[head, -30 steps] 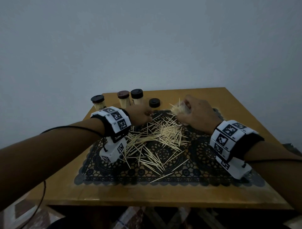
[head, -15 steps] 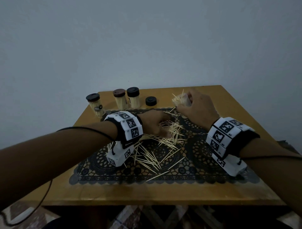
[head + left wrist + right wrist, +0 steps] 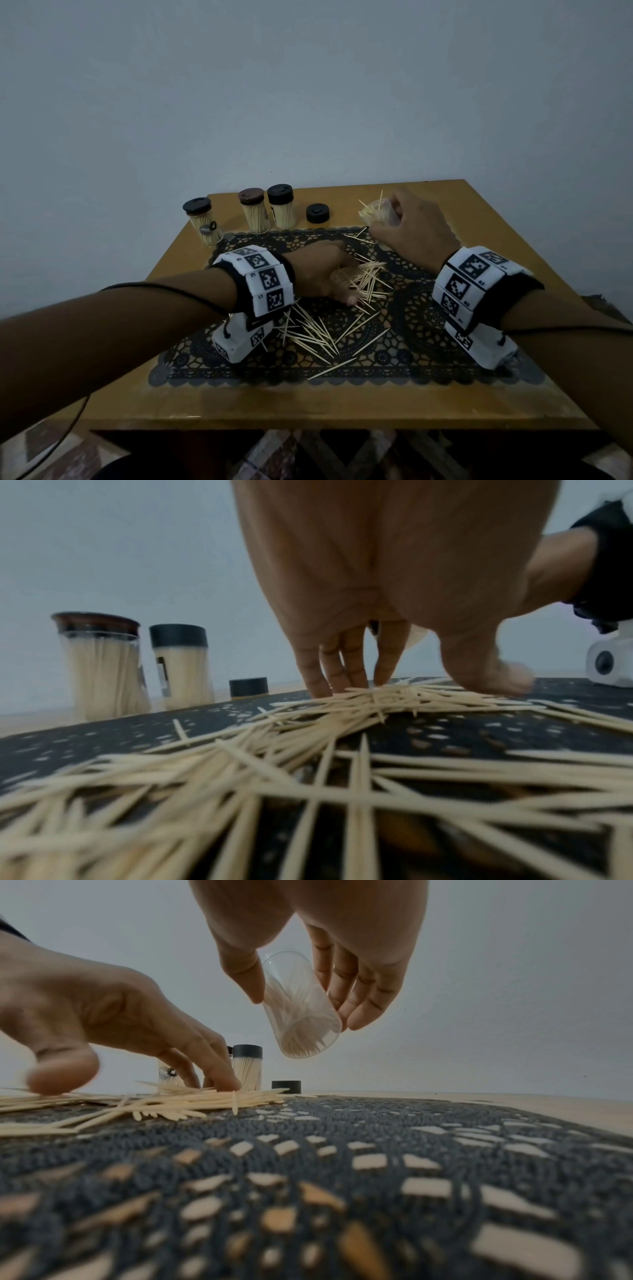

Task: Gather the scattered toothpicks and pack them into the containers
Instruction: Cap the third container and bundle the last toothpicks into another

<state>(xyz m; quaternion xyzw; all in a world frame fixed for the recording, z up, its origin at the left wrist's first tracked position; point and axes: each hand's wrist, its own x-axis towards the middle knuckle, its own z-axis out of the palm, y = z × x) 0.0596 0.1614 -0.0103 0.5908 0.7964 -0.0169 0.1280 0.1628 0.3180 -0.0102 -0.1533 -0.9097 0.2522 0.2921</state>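
Observation:
Loose toothpicks [image 3: 368, 279] [image 3: 342, 710] [image 3: 171, 1099] lie in a heap and scattered on a black lace mat [image 3: 428, 342]. My left hand [image 3: 337, 274] [image 3: 411, 680] [image 3: 140, 1080] reaches down onto the heap, straight fingers touching the sticks and the thumb spread apart. My right hand [image 3: 387, 221] [image 3: 303, 1001] holds a clear lidless container [image 3: 375, 214] [image 3: 308, 1037] tilted in the air above the mat's far right edge. It is partly filled, and toothpicks stick out of its mouth.
Three lidded containers full of toothpicks [image 3: 202, 222] [image 3: 255, 214] [image 3: 282, 210] stand along the back of the wooden table [image 3: 342, 407], with a loose black lid [image 3: 317, 213] [image 3: 248, 687] [image 3: 286, 1087] beside them. A grey wall rises behind.
My left hand has come from near the loose lid at the back down onto the toothpick heap. The right hand keeps the clear container at the far right.

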